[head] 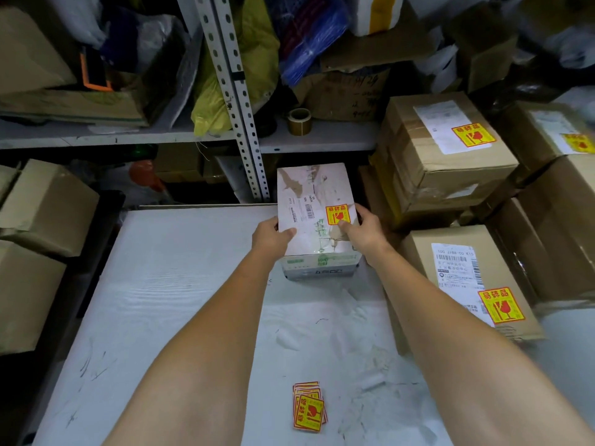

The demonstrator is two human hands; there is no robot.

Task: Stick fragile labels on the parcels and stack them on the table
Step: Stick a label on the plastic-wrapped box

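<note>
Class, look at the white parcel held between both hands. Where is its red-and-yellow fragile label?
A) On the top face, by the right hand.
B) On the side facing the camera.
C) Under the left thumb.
A: the fragile label sits on the top face of the white parcel, at the thumb of the right hand, while the left hand grips the opposite edge.

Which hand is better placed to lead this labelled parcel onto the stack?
Probably the right. The right hand grips the white parcel on the side nearest the labelled brown boxes; the left hand grips the far side.
</note>
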